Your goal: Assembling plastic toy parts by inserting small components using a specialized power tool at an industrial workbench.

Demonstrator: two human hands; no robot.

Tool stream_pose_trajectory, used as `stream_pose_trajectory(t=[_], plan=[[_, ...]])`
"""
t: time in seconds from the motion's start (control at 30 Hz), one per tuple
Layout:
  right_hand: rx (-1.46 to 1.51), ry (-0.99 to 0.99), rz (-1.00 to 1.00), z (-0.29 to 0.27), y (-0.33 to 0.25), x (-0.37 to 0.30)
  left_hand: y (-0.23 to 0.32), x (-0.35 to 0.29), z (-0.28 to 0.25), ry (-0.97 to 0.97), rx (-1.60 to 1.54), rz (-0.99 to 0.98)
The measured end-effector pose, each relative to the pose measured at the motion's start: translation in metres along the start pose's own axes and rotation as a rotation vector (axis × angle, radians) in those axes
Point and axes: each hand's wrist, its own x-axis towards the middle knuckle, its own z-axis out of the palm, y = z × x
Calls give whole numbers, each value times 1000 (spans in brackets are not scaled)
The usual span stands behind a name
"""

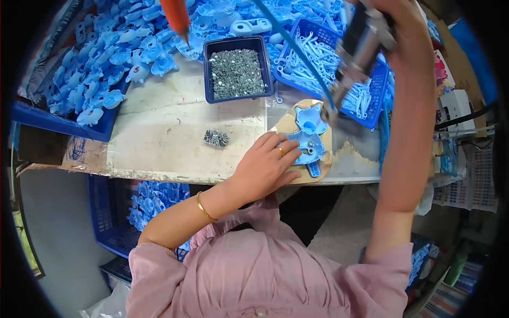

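Observation:
My left hand (268, 161) lies palm down with its fingers stretched over the near left edge of a light-blue plastic shell (311, 146). Small metal parts show inside the shell, which rests on a tan board (286, 119) near the table's front edge. My right hand (395, 24) is raised at the upper right, its fingers wrapped round a dark-and-silver metal hand tool (360, 47). Motion blurs the tool, so its exact kind cannot be made out. Its lower end hangs just beyond the shell's right side, where a blue hose (297, 50) runs down to it.
A dark blue bin (207, 74) holds many small metal pieces; a clump of metal pieces (216, 138) lies nearer. Behind stands a blue basket (375, 108) of light-blue sticks. An orange screwdriver-like tool (176, 16) hangs above. Light-blue shells (135, 50) pile up at the left.

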Motion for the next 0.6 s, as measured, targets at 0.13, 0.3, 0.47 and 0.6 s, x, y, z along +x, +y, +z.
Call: stream_pose_trajectory(t=[0.13,0.3,0.47,0.6], plan=[[392,214,-91,22,19,-47,-3,4,13,18,24,56],[353,30,-257,-1,68,-62,-6,9,24,-15,56,74],[335,64,-227,4,67,-73,-7,12,28,-2,86,88],[118,335,-262,16,64,-82,-2,12,27,14,106,75]])
